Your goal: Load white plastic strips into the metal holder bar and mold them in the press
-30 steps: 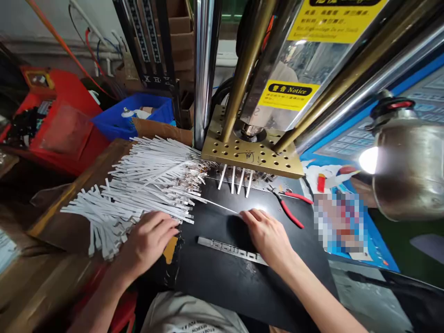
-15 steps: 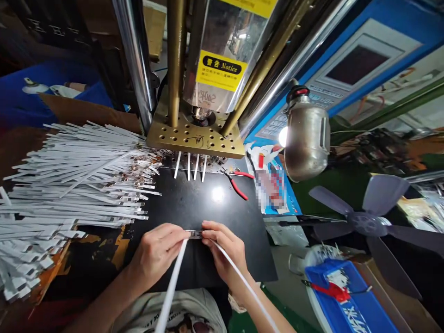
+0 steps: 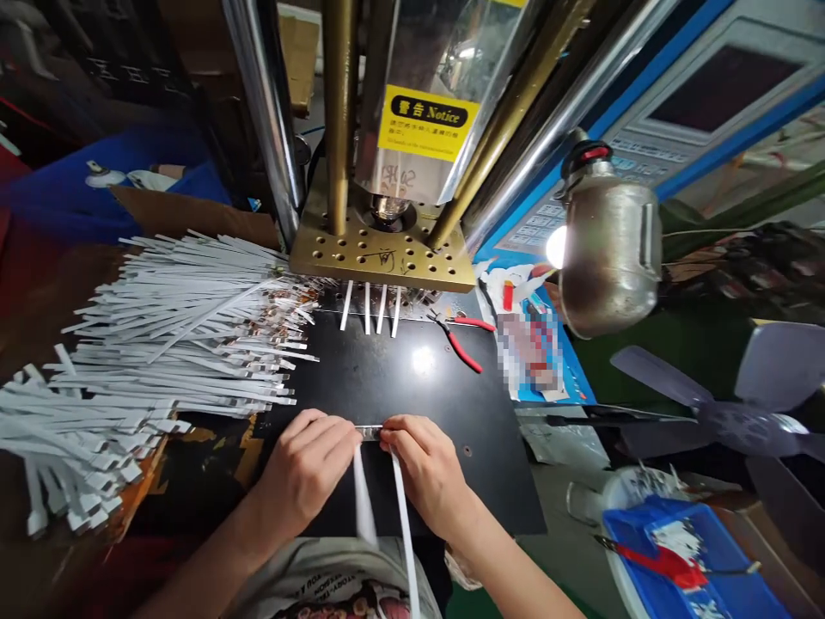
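Note:
Low over the black work plate (image 3: pixel 387 378), near its front edge, a small shiny metal piece (image 3: pixel 370 433) lies level between my two hands. My left hand (image 3: pixel 308 468) pinches its left end and my right hand (image 3: pixel 426 468) its right end; both are closed, and the fingertips cover the ends. Two flat white strips hang from there toward my lap: one white strip (image 3: pixel 363 499), blurred, by the left fingers, and another white strip (image 3: pixel 403 524) under the right ones. How each strip joins the metal piece is hidden.
Ahead stands a press with a brass plate (image 3: pixel 380 258); several short white strips stick out beneath it. Red-handled pliers (image 3: pixel 462 344) lie to its right. A large pile of white strips (image 3: pixel 186 318) is at left. A lamp (image 3: pixel 609 249), a fan (image 3: pixel 728 421) and a blue bin (image 3: pixel 751 593) are at right.
The view has shifted, so the scene sits further right. Both hands still grip the metal piece. The left strip has swung from slanting left to hanging nearly straight, and the right one hangs steeper.

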The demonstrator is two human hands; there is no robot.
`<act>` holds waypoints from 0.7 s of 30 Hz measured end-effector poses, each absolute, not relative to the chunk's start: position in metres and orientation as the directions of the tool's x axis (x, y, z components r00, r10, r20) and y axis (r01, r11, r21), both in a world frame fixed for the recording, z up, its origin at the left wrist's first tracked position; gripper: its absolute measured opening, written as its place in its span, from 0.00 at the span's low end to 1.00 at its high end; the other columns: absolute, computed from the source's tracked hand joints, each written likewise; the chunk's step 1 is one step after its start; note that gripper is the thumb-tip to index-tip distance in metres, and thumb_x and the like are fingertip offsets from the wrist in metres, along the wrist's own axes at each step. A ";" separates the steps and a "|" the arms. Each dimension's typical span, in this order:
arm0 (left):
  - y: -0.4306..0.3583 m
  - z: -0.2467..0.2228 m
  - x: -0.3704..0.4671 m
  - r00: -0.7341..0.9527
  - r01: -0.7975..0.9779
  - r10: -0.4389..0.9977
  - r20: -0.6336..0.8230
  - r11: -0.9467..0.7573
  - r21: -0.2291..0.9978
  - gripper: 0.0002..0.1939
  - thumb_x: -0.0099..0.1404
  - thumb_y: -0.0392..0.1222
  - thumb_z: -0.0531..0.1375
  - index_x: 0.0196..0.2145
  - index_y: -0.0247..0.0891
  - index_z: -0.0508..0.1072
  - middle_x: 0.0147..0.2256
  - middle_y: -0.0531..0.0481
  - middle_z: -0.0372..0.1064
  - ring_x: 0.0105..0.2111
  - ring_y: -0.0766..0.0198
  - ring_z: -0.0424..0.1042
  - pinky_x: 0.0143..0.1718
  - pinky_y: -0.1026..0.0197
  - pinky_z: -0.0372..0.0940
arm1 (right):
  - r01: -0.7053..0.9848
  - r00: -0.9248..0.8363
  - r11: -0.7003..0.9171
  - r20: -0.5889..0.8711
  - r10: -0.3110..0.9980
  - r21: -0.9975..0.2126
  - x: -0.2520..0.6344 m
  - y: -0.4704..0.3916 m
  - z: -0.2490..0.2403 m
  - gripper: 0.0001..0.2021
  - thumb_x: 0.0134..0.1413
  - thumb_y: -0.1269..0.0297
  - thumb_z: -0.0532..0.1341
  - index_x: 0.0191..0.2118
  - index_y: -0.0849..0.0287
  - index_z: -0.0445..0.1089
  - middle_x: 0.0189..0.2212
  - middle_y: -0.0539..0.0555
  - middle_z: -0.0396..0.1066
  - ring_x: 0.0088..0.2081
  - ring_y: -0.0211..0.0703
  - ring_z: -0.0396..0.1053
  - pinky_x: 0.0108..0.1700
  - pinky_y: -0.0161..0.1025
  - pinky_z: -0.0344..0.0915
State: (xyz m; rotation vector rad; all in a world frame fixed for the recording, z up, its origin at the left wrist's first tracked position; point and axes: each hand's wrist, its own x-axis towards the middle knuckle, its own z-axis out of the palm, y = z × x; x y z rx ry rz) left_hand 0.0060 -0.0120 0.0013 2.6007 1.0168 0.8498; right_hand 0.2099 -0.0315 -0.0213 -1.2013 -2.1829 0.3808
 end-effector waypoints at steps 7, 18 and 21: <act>-0.013 -0.006 0.008 0.581 0.585 0.725 0.369 -0.688 0.429 0.09 0.71 0.30 0.51 0.35 0.35 0.68 0.33 0.49 0.69 0.35 0.59 0.69 0.38 0.55 0.62 | 0.583 -0.711 0.632 0.055 0.701 -0.511 0.226 0.012 0.011 0.13 0.60 0.80 0.54 0.42 0.57 0.71 0.37 0.54 0.72 0.36 0.40 0.71 0.39 0.35 0.65; 0.004 -0.002 -0.062 0.555 0.819 0.773 0.306 -0.573 -0.037 0.12 0.70 0.27 0.50 0.43 0.34 0.72 0.38 0.44 0.68 0.39 0.53 0.68 0.40 0.51 0.62 | 0.698 -0.709 0.697 -0.022 0.705 -0.163 0.111 0.102 0.016 0.07 0.63 0.67 0.57 0.41 0.63 0.71 0.39 0.59 0.70 0.37 0.48 0.71 0.36 0.39 0.63; 0.014 -0.001 -0.071 0.612 0.788 0.733 0.298 -0.596 -0.154 0.13 0.69 0.26 0.48 0.39 0.34 0.72 0.36 0.45 0.69 0.38 0.53 0.69 0.41 0.50 0.61 | 0.755 -0.655 0.648 -0.053 0.754 -0.100 0.136 0.092 0.017 0.06 0.57 0.73 0.57 0.38 0.62 0.71 0.36 0.59 0.70 0.34 0.47 0.70 0.34 0.39 0.61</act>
